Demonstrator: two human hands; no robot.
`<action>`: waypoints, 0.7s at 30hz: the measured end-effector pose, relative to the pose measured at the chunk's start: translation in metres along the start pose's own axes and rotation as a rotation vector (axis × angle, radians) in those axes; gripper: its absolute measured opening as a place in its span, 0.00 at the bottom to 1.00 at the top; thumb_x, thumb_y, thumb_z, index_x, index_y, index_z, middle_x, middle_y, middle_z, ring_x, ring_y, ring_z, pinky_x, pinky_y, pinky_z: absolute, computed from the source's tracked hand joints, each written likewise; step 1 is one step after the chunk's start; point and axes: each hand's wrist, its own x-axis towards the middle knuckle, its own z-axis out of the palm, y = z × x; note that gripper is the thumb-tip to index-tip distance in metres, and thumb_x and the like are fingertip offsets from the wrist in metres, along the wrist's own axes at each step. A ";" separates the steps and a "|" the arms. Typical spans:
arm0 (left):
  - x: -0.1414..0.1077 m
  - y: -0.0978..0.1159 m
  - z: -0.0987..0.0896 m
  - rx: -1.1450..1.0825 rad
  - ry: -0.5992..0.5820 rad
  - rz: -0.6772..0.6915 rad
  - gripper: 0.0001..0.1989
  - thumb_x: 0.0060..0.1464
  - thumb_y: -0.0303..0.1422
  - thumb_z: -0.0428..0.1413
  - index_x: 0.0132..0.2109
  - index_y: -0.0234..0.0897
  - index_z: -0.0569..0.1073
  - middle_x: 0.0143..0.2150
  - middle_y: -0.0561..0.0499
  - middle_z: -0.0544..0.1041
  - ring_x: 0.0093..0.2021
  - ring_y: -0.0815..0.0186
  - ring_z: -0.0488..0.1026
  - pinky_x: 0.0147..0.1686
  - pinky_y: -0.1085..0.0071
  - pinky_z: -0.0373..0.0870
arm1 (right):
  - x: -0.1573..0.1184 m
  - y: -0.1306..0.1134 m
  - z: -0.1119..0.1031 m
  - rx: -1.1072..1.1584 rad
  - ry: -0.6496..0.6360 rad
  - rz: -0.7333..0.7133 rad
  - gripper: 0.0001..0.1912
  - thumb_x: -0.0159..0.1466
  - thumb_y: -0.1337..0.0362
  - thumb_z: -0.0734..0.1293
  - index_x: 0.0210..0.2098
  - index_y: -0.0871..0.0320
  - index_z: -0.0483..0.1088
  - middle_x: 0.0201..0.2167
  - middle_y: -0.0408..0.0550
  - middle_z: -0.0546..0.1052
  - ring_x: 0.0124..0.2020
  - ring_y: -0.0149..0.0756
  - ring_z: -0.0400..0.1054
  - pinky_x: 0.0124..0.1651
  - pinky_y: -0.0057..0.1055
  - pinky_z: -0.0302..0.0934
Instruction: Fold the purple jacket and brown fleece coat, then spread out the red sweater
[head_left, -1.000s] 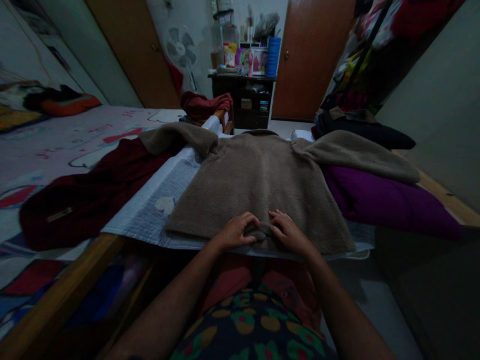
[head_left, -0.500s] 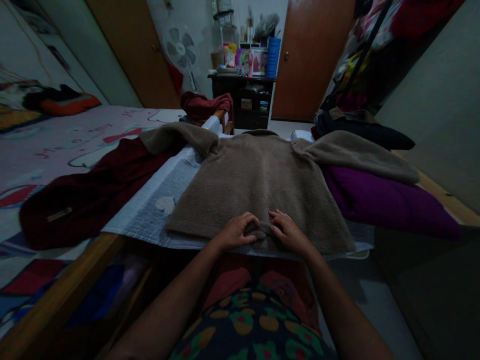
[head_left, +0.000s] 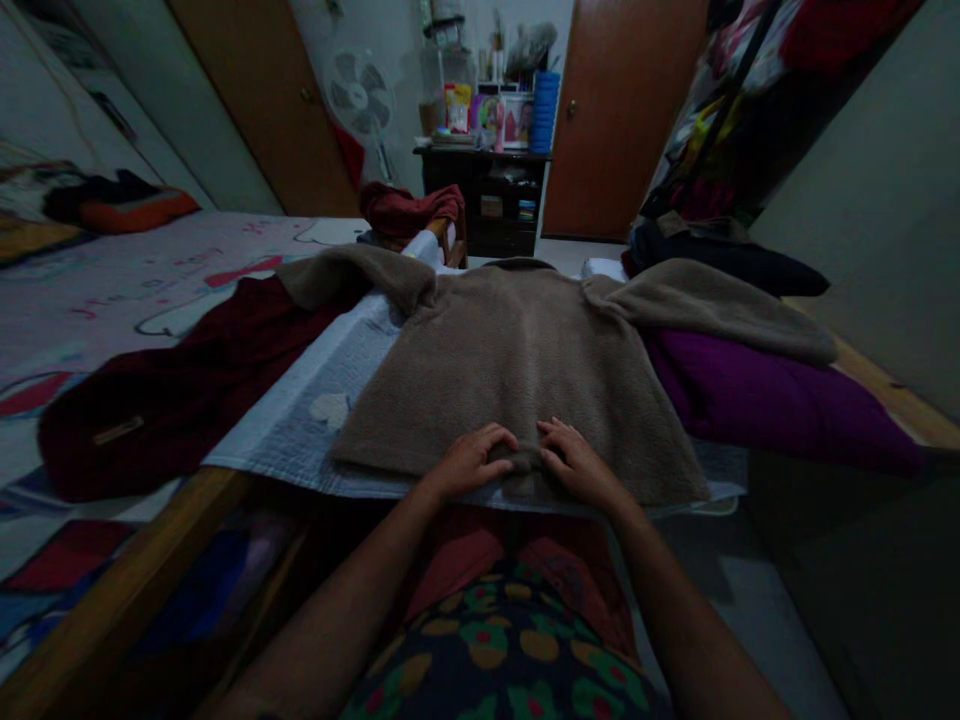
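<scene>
Head view, dim bedroom. Brown fleece jacket (head_left: 517, 370) spread flat, back up, on a white quilted pad (head_left: 315, 400) at the near end of the bed (head_left: 112, 290); sleeves stretched out to either side, hem toward the viewer. Left hand (head_left: 469, 462) and right hand (head_left: 574, 462) side by side at the middle of the hem, fingers curled, each grip pinching a small bunched fold of fleece between thumb and fingertips; fold raised slightly between the two hands, rest of the hem lying flat. Dark red garment (head_left: 180, 390) to the left of the jacket, partly under its left sleeve. Purple bedding (head_left: 765, 400) to the right, under the right sleeve; black garment (head_left: 735, 262) beyond it. Dark cabinet (head_left: 487, 200) against the far wall, top crowded with bottles, boxes and a blue stack of cups (head_left: 546, 112), open shelves holding small items too dark to identify. Fan (head_left: 361, 95) just left of the cabinet; red cloth (head_left: 409, 212) heaped at the far end of the bed.
</scene>
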 end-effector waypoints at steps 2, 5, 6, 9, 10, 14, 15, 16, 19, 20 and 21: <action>0.000 -0.001 0.000 -0.005 -0.001 0.006 0.10 0.56 0.35 0.56 0.45 0.42 0.72 0.46 0.52 0.73 0.45 0.64 0.71 0.46 0.69 0.66 | 0.000 0.001 0.000 0.006 0.002 -0.006 0.06 0.65 0.64 0.61 0.37 0.56 0.69 0.61 0.56 0.68 0.68 0.48 0.51 0.67 0.54 0.45; 0.000 -0.002 0.001 -0.009 0.000 0.012 0.10 0.55 0.35 0.57 0.45 0.42 0.72 0.46 0.52 0.73 0.45 0.64 0.71 0.45 0.70 0.66 | 0.000 0.002 0.001 0.014 0.017 -0.015 0.06 0.65 0.64 0.61 0.37 0.56 0.69 0.61 0.56 0.68 0.68 0.48 0.51 0.67 0.54 0.46; 0.000 -0.003 0.001 -0.010 0.001 0.014 0.10 0.55 0.35 0.57 0.45 0.42 0.72 0.46 0.52 0.73 0.45 0.63 0.71 0.45 0.70 0.66 | 0.000 0.003 0.001 0.015 0.020 -0.018 0.05 0.65 0.64 0.61 0.37 0.56 0.69 0.61 0.56 0.68 0.68 0.48 0.51 0.66 0.54 0.46; 0.000 -0.003 0.002 -0.012 0.011 0.021 0.11 0.55 0.35 0.58 0.45 0.42 0.72 0.46 0.52 0.73 0.46 0.63 0.71 0.45 0.70 0.65 | 0.000 0.003 0.001 0.009 0.022 -0.018 0.05 0.65 0.64 0.62 0.37 0.56 0.69 0.60 0.56 0.69 0.68 0.48 0.51 0.66 0.53 0.46; 0.000 -0.003 0.002 -0.011 0.013 0.023 0.11 0.54 0.35 0.58 0.45 0.42 0.72 0.45 0.52 0.73 0.45 0.63 0.71 0.46 0.70 0.65 | 0.000 0.003 0.001 0.006 0.020 -0.018 0.05 0.65 0.64 0.62 0.36 0.56 0.69 0.61 0.56 0.68 0.68 0.48 0.51 0.66 0.53 0.46; 0.000 -0.002 0.001 -0.008 0.009 0.024 0.11 0.54 0.34 0.58 0.45 0.42 0.72 0.45 0.52 0.73 0.44 0.64 0.71 0.45 0.70 0.65 | 0.000 0.002 0.001 -0.006 0.015 -0.014 0.06 0.65 0.64 0.61 0.36 0.56 0.69 0.61 0.56 0.68 0.68 0.48 0.51 0.66 0.54 0.47; 0.000 -0.002 0.001 -0.006 0.011 0.022 0.11 0.54 0.34 0.58 0.45 0.42 0.72 0.45 0.52 0.73 0.44 0.64 0.71 0.45 0.70 0.65 | 0.000 0.001 0.001 -0.006 0.016 -0.014 0.06 0.65 0.64 0.61 0.36 0.56 0.69 0.60 0.56 0.69 0.68 0.48 0.51 0.66 0.54 0.47; 0.000 -0.002 0.002 -0.004 0.013 0.019 0.11 0.54 0.34 0.58 0.45 0.42 0.72 0.45 0.52 0.73 0.44 0.64 0.71 0.44 0.70 0.65 | 0.000 0.001 0.001 -0.005 0.018 -0.015 0.06 0.65 0.64 0.61 0.36 0.56 0.69 0.60 0.56 0.69 0.68 0.48 0.51 0.66 0.54 0.47; 0.000 -0.003 0.002 0.000 0.018 0.014 0.11 0.53 0.34 0.59 0.45 0.42 0.72 0.45 0.52 0.72 0.44 0.64 0.71 0.44 0.70 0.65 | 0.000 0.002 0.001 0.003 0.025 -0.016 0.05 0.65 0.64 0.61 0.36 0.56 0.69 0.60 0.56 0.69 0.68 0.48 0.52 0.66 0.54 0.47; 0.000 -0.003 0.002 0.000 0.020 0.014 0.11 0.53 0.34 0.59 0.45 0.42 0.72 0.45 0.52 0.73 0.44 0.64 0.71 0.44 0.70 0.65 | 0.000 0.002 0.002 0.006 0.027 -0.016 0.05 0.65 0.64 0.62 0.36 0.56 0.69 0.60 0.56 0.69 0.67 0.48 0.52 0.66 0.54 0.47; 0.000 -0.003 0.002 0.000 0.021 0.016 0.11 0.53 0.34 0.59 0.45 0.42 0.72 0.45 0.52 0.73 0.44 0.64 0.71 0.44 0.70 0.65 | 0.000 0.002 0.002 0.007 0.028 -0.016 0.05 0.65 0.64 0.62 0.36 0.56 0.69 0.60 0.56 0.69 0.67 0.48 0.52 0.66 0.55 0.47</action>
